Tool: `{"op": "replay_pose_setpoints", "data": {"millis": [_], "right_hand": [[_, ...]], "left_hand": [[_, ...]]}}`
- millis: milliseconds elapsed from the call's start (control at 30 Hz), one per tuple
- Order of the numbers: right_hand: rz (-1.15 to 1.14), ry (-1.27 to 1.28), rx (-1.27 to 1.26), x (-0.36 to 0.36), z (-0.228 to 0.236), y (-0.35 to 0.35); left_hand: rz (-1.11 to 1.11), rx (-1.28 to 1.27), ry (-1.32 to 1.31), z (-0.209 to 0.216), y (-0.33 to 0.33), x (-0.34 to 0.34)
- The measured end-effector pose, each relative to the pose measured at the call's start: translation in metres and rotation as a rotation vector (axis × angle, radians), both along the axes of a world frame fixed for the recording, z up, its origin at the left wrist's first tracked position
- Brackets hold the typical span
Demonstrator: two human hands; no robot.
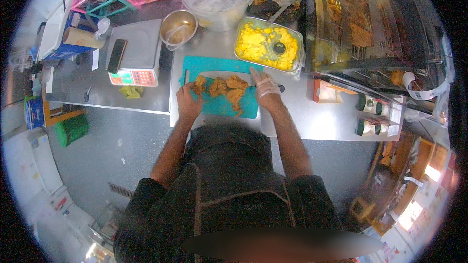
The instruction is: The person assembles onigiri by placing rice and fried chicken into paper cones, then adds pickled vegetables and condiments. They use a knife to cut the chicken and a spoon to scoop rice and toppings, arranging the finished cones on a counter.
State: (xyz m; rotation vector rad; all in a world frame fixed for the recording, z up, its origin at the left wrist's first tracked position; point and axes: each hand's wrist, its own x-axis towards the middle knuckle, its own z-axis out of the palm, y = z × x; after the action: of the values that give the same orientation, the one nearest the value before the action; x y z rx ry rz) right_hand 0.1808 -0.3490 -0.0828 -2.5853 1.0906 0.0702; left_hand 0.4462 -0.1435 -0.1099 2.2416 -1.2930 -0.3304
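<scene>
A turquoise cutting board [219, 64] lies on the steel counter in front of me, with several golden-brown pieces of fried chicken [228, 87] on it. At the board's left side my left hand [189, 101] has its fingers closed around the end piece of chicken. My right hand [266, 90], in a clear plastic glove, is closed on the dark handle of a knife [281, 88]; its index finger points forward. The knife's wide pale blade reaches left along the far side of the chicken, which hides part of it.
Beyond the board stand a metal tray of yellow food [263, 44], a metal bowl [178, 27], a clear tub [219, 0] and a dark pan [273, 14] with a slotted turner. A scale [134, 48] bearing a phone is left; a glass display case [363, 29] and wrapped rice balls [373, 126] are right.
</scene>
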Motion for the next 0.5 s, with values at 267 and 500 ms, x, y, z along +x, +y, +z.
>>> {"op": "replay_pose_setpoints", "data": {"millis": [267, 500], "right_hand": [[0.063, 0.032, -0.186, 0.001, -0.025, 0.006], [-0.044, 0.199, -0.112, -0.007, -0.019, 0.008]], "left_hand": [[-0.139, -0.059, -0.116, 0.002, -0.019, -0.004], [-0.192, 0.101, -0.107, 0.007, -0.034, -0.001]]}}
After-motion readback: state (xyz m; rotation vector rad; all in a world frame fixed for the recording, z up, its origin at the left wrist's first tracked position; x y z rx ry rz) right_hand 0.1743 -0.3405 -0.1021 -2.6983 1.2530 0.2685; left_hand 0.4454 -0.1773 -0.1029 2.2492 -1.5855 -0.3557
